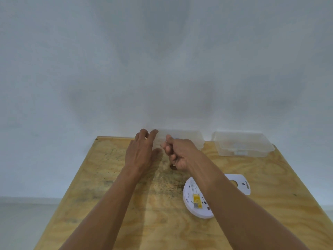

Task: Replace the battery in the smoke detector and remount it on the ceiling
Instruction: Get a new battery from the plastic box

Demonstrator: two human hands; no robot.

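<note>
A round white smoke detector (193, 199) lies back side up on the wooden table (111, 177), with a yellow label (197, 201) showing; my right forearm crosses over it. Its white mounting plate (239, 183) rests just to the right. My left hand (142, 150) is spread open, fingertips against the left end of a clear plastic box (182, 137) at the table's far edge. My right hand (180, 152) is curled in front of the same box; whether it grips anything is hidden. No battery is visible.
A second clear plastic box (243, 144) sits at the far right of the table against the pale wall (162, 69). The table's left edge drops to a light floor (23, 222).
</note>
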